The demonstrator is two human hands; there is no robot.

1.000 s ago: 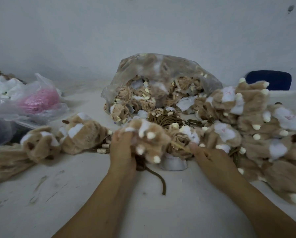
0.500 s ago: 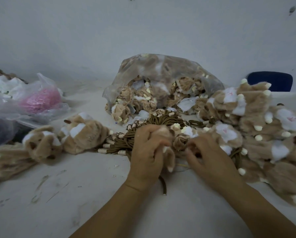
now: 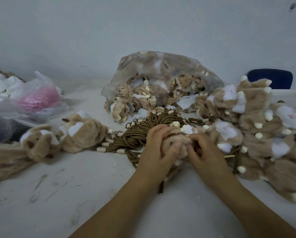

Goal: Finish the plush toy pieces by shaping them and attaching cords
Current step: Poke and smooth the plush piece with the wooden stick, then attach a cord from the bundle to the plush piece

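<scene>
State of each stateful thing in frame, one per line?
plush piece, gripped by both hands
left hand, fingers curled round the plush piece
right hand, fingers pinching the plush piece
clear bag, on its side, mouth open, full
cord bundle, heaped on the table

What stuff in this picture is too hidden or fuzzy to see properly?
All in the head view:
- The plush piece: mostly covered by the left hand and right hand, so its shape is unclear.
- The brown cord: its upper end goes out of sight under the hands.
- The pink lump: blurred by its plastic bag.
- The blue object: lower part hidden behind the plush pile.
</scene>
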